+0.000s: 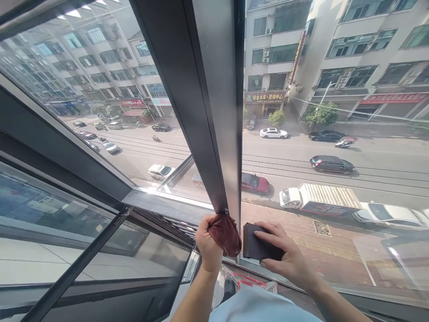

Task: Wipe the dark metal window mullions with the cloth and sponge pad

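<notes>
My left hand (pixel 208 243) bunches the soft, light cloth (pixel 225 233); my right hand (pixel 284 255) presses flat on the stiff, thin scraper (pixel 256 243) against the fragile glass (pixel 335 179).

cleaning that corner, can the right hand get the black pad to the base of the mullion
Probably yes: the right hand presses the black pad flat on the glass just beside the mullion, nothing between them.
</notes>
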